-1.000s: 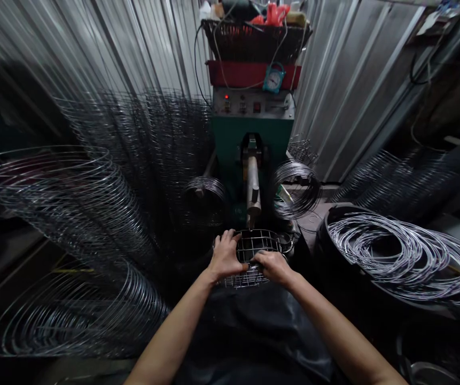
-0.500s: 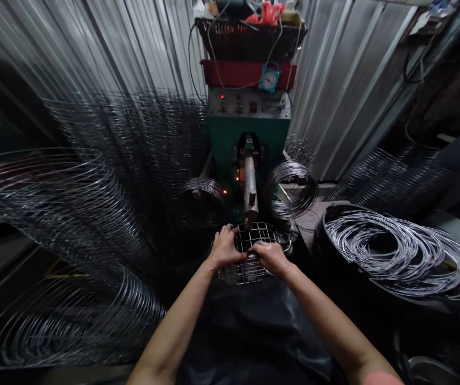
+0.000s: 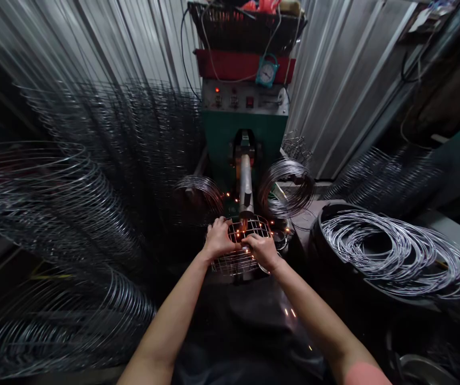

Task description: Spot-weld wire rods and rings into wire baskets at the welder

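Observation:
A wire grid basket (image 3: 235, 264) sits under the metal electrode arm (image 3: 246, 184) of a green machine (image 3: 219, 133). My left hand (image 3: 218, 240) grips the basket's left side, its fingers over the top wires and its thumb pointing inward. From the right, my right hand (image 3: 262, 250) is closed at the basket's near middle, fingertips close to my left thumb. The arm's tip meets the grid just beyond both hands. Small orange sparks scatter around the basket and over the dark apron (image 3: 246, 310).
Tall stacks of wire rings (image 3: 105, 203) fill the left side. Wire coils hang either side of the arm, the right coil (image 3: 288, 187) larger. A black tub (image 3: 318, 235) of loose wire rings stands at right. A teal clock (image 3: 267, 72) hangs on the machine.
Sparks now fly around the basket and over the apron. The whole view has shifted slightly, with the machine, basket and both hands a little further left and up in the picture.

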### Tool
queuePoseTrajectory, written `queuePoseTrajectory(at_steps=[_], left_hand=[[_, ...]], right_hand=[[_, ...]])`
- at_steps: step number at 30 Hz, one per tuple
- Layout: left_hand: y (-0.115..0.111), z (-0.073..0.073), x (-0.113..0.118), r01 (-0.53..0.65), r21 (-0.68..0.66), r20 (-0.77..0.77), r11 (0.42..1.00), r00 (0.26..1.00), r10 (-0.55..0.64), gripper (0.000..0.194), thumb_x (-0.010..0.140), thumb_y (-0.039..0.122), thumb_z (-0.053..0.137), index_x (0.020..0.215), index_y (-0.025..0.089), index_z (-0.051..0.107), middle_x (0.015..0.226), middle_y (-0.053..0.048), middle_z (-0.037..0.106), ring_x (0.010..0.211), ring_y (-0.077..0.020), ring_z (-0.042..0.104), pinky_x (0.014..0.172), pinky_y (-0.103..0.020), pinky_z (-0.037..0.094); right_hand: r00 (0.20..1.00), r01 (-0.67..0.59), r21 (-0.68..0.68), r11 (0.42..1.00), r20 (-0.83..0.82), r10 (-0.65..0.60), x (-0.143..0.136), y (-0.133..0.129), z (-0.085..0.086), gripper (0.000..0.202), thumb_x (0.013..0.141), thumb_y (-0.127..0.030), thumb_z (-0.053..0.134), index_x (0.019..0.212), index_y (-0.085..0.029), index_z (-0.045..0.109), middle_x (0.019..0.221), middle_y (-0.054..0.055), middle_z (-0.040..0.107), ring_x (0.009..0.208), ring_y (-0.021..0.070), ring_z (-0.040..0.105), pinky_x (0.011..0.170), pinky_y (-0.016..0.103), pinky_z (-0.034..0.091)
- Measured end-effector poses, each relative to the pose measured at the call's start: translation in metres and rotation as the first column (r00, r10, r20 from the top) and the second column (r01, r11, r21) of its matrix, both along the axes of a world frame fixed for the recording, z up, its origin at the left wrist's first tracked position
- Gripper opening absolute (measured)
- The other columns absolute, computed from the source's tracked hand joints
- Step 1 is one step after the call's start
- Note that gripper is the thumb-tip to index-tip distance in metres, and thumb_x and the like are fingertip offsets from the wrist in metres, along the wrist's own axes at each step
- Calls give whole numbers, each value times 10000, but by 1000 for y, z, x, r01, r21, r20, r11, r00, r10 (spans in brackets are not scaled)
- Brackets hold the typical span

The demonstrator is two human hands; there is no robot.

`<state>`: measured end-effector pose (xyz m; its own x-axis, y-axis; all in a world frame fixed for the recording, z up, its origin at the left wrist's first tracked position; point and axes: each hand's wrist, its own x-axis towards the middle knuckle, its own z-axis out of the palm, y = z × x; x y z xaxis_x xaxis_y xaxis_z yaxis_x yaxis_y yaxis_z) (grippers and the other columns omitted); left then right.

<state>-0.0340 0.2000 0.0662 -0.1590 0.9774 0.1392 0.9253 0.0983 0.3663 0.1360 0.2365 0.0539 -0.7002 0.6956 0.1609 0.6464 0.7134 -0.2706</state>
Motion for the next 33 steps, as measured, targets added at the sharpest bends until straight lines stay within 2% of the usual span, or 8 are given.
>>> queuePoseTrajectory(at_steps=[4,7,10,13,18,25,29,33], left_hand=[[-5,-5,7,-22,32,-39,999,999,23,814,539,459,732,1245,135,488,1359,-194,408,1283,-343,354,1035,-498,310],[-3,-5,7,-48,22,-37,999,998,49,848,519,435,755,1260,131,475,1384,-206,381,1298,-358,335,1057,-532,267],[6,-3,2,-93,6,4,996,996,93,834,515,440,760,1245,145,486,1379,-192,394,1279,-354,361,1034,-520,310],[16,-2,-5,-122,6,30,993,992,122,786,528,465,741,1219,174,507,1316,-155,454,1226,-342,414,990,-494,366],[27,0,-8,-160,-1,33,987,987,160,698,546,458,717,1168,194,542,1231,-136,503,1166,-327,455,943,-465,402],[14,-4,-30,-17,-83,176,996,984,31,971,551,565,723,1366,217,328,1454,-184,282,1349,-387,237,1038,-640,182],[-13,-41,-52,-53,-110,324,992,942,86,1294,459,479,820,1449,224,26,1522,-229,57,1397,-402,35,1027,-691,53],[-25,-84,-57,-154,27,561,988,820,113,1281,461,418,842,1443,242,39,1519,-203,107,1390,-364,159,1092,-579,144]], right_hand=[[947,31,-119,992,-314,-67,18,-21,-14,329,795,-207,589,1117,-258,629,1165,63,614,910,183,626,762,270,470],[772,5,-430,903,-572,-276,39,-41,-31,301,741,-248,635,1039,-209,631,994,55,654,896,190,610,779,294,479],[586,-48,-808,588,-499,-638,61,-56,-48,287,711,-290,649,974,-180,613,762,5,629,626,128,566,557,237,452],[402,-179,-943,281,-331,-854,82,-63,-62,241,683,-253,666,898,-163,602,631,-32,565,440,61,431,395,171,303],[183,-288,-954,85,-142,-973,106,-65,-81,203,647,-130,703,818,-152,594,645,16,605,462,74,491,366,141,291],[144,-424,-905,24,-93,-985,126,-73,-93,175,668,-108,695,834,-130,644,586,-17,523,465,60,493,337,114,313],[141,-456,-890,12,-86,-986,133,-69,-91,224,634,-98,718,845,-129,649,623,-8,568,504,68,537,420,143,428],[121,-398,-917,33,-88,-989,129,-63,-90,223,600,-158,738,802,-156,644,634,-9,600,536,90,560,444,171,438]])
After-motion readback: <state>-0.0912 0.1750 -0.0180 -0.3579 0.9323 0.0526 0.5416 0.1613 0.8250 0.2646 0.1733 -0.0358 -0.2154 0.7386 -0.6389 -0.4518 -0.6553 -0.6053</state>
